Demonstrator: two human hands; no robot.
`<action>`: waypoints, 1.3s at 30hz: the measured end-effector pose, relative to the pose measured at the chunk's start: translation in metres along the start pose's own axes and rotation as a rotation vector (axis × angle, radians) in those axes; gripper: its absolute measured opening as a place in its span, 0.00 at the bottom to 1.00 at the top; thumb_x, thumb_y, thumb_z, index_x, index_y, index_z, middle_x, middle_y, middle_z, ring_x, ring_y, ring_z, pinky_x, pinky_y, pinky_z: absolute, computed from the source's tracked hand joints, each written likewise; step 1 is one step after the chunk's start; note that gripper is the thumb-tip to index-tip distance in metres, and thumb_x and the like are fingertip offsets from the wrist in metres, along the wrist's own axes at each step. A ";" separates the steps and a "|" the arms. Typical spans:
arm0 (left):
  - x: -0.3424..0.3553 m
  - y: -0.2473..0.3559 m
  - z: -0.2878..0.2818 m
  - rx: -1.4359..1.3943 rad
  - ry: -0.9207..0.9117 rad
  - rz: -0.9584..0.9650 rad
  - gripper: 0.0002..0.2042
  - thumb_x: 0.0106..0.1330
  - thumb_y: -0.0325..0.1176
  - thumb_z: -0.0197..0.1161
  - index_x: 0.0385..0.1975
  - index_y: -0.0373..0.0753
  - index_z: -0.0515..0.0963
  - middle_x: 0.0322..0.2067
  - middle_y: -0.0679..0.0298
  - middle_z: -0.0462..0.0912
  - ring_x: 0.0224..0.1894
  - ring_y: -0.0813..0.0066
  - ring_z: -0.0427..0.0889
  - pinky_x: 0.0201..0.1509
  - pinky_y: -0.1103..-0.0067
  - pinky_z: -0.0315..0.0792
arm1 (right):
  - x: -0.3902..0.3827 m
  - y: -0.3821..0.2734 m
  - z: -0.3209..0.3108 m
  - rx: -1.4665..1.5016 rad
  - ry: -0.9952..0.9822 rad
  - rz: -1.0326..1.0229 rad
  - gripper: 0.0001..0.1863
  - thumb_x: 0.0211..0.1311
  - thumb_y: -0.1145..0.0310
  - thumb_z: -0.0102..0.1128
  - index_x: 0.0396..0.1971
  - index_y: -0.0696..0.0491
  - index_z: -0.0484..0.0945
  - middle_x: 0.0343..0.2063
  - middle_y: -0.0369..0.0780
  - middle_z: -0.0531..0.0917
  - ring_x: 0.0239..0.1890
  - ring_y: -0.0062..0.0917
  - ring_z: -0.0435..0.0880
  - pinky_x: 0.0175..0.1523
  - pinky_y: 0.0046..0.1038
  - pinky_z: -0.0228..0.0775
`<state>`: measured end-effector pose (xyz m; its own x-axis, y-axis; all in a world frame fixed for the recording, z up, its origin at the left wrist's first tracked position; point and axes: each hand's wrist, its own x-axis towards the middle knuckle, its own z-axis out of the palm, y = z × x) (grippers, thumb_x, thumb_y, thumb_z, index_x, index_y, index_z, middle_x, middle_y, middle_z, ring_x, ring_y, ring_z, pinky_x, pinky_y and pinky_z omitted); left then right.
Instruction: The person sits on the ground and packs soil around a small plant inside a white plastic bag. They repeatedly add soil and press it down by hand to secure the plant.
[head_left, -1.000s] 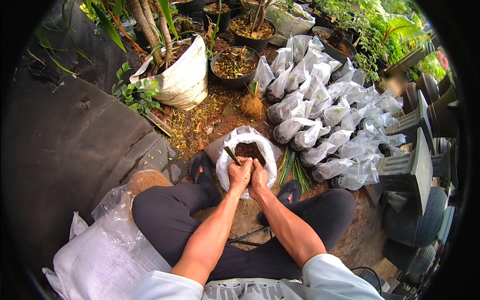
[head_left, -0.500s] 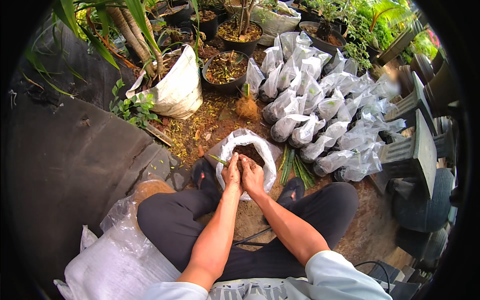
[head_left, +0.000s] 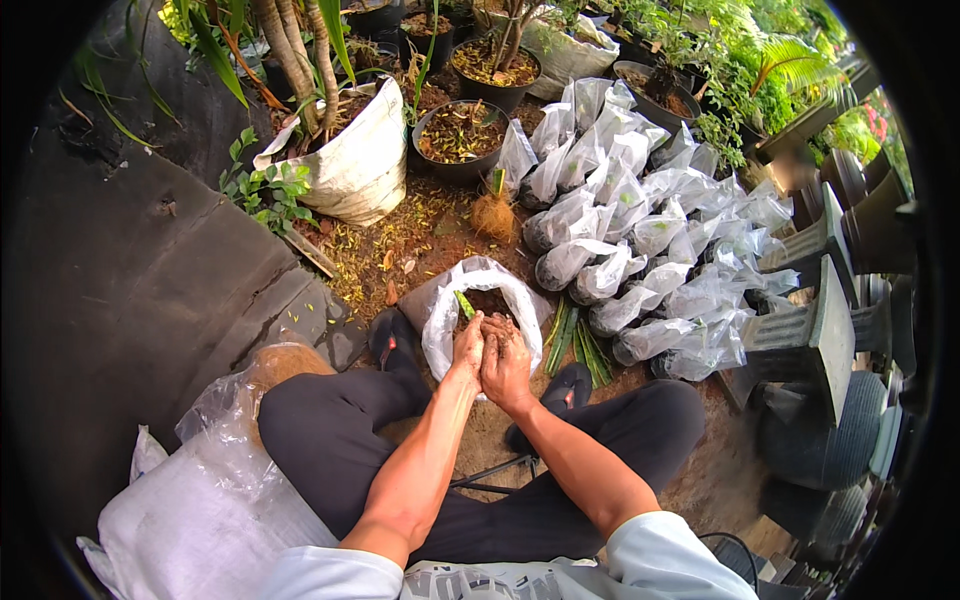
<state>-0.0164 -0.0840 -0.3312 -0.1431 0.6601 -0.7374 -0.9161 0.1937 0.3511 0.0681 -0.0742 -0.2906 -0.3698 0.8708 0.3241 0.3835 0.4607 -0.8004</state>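
Both hands are pressed together over an open white plastic bag (head_left: pixel 436 340) of dark brown soil (head_left: pixel 490 300) between my feet. A short green leaf cutting (head_left: pixel 464 305) sticks up just beyond the fingers of my left hand (head_left: pixel 468 347). That hand is closed around the cutting's base, which the fingers hide. Against it lies my right hand (head_left: pixel 508 362), its soil-covered fingers curled over a clump of soil. How much soil sits between the palms cannot be seen.
Right of the bag lie long green leaves (head_left: pixel 580 345) and many clear plastic bags (head_left: pixel 640 235) with dark filling. A fibrous brown ball with a green stub (head_left: pixel 493 215) stands beyond. Potted plants (head_left: pixel 460 140) line the back; a white sack (head_left: pixel 215 520) lies at left.
My hands have turned a little and sit lower over the soil. The leaf cutting, which pointed left, now points up and away. The whole view has shifted slightly.
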 end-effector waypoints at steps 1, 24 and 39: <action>0.005 -0.001 -0.003 0.082 0.040 -0.017 0.15 0.72 0.45 0.53 0.37 0.41 0.78 0.32 0.65 0.82 0.36 0.74 0.80 0.43 0.76 0.75 | -0.002 0.002 0.000 0.030 -0.010 0.072 0.12 0.67 0.74 0.50 0.45 0.60 0.78 0.44 0.50 0.82 0.52 0.44 0.79 0.62 0.41 0.65; -0.040 0.039 0.032 0.030 -0.045 -0.098 0.23 0.68 0.56 0.53 0.49 0.43 0.77 0.50 0.57 0.79 0.52 0.63 0.77 0.57 0.67 0.70 | 0.036 -0.032 -0.023 0.096 -0.276 0.092 0.19 0.69 0.65 0.48 0.53 0.62 0.74 0.54 0.54 0.76 0.57 0.49 0.74 0.64 0.40 0.63; -0.061 0.030 0.047 0.121 -0.046 0.413 0.11 0.67 0.37 0.63 0.43 0.37 0.78 0.37 0.65 0.82 0.36 0.75 0.80 0.39 0.76 0.74 | 0.029 -0.032 -0.006 0.766 0.029 0.494 0.26 0.74 0.56 0.42 0.65 0.55 0.65 0.63 0.45 0.70 0.64 0.35 0.69 0.67 0.33 0.58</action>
<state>-0.0169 -0.0844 -0.2481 -0.4690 0.7311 -0.4955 -0.7344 -0.0112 0.6786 0.0498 -0.0626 -0.2526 -0.2876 0.9475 -0.1400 -0.1781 -0.1965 -0.9642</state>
